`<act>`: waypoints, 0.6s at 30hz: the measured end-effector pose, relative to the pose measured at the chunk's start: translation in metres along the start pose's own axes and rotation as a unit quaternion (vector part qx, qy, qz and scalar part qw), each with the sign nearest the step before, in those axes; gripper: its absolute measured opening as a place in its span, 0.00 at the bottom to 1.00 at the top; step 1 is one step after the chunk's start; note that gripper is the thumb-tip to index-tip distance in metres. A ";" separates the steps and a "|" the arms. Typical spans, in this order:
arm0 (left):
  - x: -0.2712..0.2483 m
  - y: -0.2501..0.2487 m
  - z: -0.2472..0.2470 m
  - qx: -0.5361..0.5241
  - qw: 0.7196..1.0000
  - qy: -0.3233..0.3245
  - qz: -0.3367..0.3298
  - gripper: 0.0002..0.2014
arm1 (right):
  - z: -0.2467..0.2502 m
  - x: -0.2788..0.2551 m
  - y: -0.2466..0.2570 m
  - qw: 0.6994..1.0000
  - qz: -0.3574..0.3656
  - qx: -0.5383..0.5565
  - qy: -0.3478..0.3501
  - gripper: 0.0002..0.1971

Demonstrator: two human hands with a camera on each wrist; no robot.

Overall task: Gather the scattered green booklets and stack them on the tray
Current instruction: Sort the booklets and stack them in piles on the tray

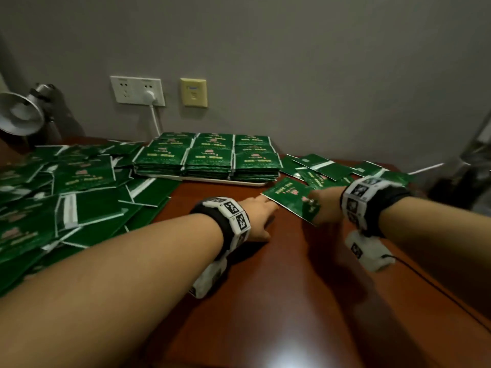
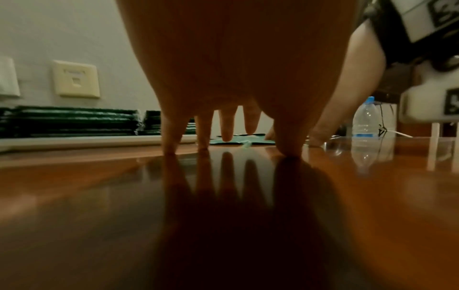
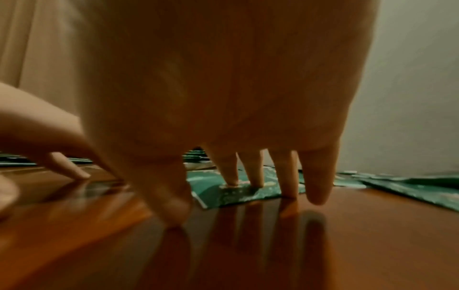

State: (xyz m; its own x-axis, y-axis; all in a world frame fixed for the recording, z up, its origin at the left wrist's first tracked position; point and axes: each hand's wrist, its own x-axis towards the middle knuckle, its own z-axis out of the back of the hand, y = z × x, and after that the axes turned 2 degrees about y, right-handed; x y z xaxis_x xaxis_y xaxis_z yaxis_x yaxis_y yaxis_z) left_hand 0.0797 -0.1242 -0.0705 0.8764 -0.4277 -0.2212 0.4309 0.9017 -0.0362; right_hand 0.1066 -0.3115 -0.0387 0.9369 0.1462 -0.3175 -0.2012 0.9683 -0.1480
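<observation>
One green booklet (image 1: 289, 197) lies flat on the brown table between my hands. My right hand (image 1: 322, 205) presses straight fingers (image 3: 255, 172) onto this booklet (image 3: 223, 192). My left hand (image 1: 261, 208) reaches to the booklet's left edge with its fingers (image 2: 227, 127) extended, several tips touching the wood. Behind, a white tray (image 1: 212, 181) carries neat stacks of green booklets (image 1: 207, 160). Loose booklets cover the table's left side (image 1: 66, 195), and a smaller scatter lies at the right (image 1: 332, 168).
A metal desk lamp (image 1: 21, 112) stands at the far left. Wall sockets (image 1: 138, 90) with a plugged white cable sit behind the tray. A clear water bottle (image 2: 366, 121) stands beyond my right hand. A thin black cable (image 1: 425, 277) crosses the table's right edge.
</observation>
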 end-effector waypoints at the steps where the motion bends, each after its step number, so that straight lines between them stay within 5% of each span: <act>1: 0.000 -0.011 -0.006 -0.019 1.000 -0.003 0.007 0.38 | -0.011 -0.006 0.000 1.000 0.003 0.004 0.016 0.26; 6: -0.004 -0.028 -0.018 -0.091 0.993 -0.011 0.075 0.51 | -0.020 -0.031 0.008 0.996 0.081 0.042 0.004 0.28; 10: -0.008 -0.032 -0.013 -0.085 0.992 0.015 0.092 0.44 | -0.014 -0.036 0.003 0.986 0.127 0.106 0.009 0.20; 18: -0.008 -0.036 -0.009 -0.031 0.995 0.041 0.087 0.37 | -0.019 0.001 -0.041 0.998 -0.010 0.057 -0.036 0.23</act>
State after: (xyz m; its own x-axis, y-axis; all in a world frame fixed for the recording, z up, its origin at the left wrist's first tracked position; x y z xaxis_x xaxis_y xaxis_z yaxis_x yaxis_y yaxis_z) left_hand 0.0553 -0.1523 -0.0760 0.9147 -0.2611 -0.3085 0.2583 0.9647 -0.0506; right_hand 0.1107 -0.3553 -0.0511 0.9591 0.1371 -0.2478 -0.1527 0.9872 -0.0450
